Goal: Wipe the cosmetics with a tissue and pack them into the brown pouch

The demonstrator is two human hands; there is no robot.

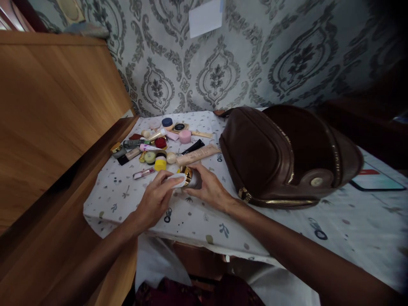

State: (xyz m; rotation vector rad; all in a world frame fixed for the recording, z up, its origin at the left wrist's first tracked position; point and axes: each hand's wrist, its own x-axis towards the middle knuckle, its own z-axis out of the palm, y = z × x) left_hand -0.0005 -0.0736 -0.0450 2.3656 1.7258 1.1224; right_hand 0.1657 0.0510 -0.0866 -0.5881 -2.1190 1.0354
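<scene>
My right hand (213, 189) is wrapped round a small frosted jar (195, 180) with a shiny gold lid, tilted on its side just above the table. Between the thumb and fingers of my left hand (153, 199) is a folded white wipe (175, 182), pressed against the gold lid. Just beyond my hands lie a beige squeeze tube (198, 155), a yellow-lidded pot (160, 163) and a pink lip gloss tube (143, 173). Part of the jar is covered by my fingers.
A brown leather bag (255, 153) stands right of my hands. Several cosmetics, including a pink pot (185, 136) and a blue-lidded jar (167, 123), crowd the table's back left. A phone or tablet (381, 178) lies far right. A wooden panel (60, 106) borders the left side.
</scene>
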